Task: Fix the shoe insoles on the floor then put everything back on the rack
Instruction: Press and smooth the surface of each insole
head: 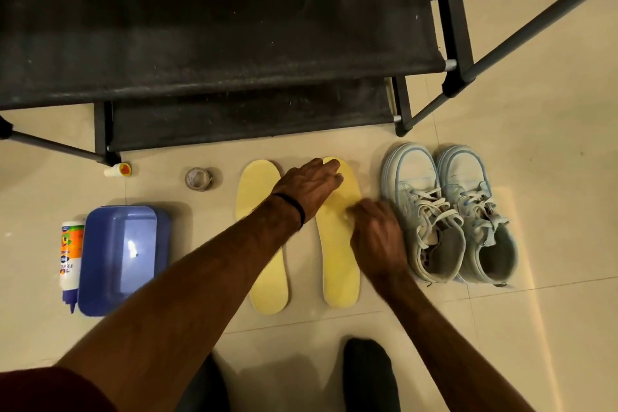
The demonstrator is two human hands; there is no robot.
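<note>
Pale floor tiles (501, 328) before the black rack (234, 43) carry, left to right, a glue bottle (70, 261) lettered "FEVI", a blue tray (123, 257), tape (198, 178), two yellow insoles (267, 271) and grey sneakers (451, 211). Left hand (309, 182) presses flat-fingered on the right insole (341, 264)'s toe; right hand (374, 232) rests curled mid-insole, its grip unclear. Smoothing seems underway; next likely needs seating it inside a sneaker.

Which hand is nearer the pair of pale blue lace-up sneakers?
Right. The right hand is over the right-hand yellow foam insole, just beside the sneakers; the left hand rests on that insole's toe end, farther away.
</note>
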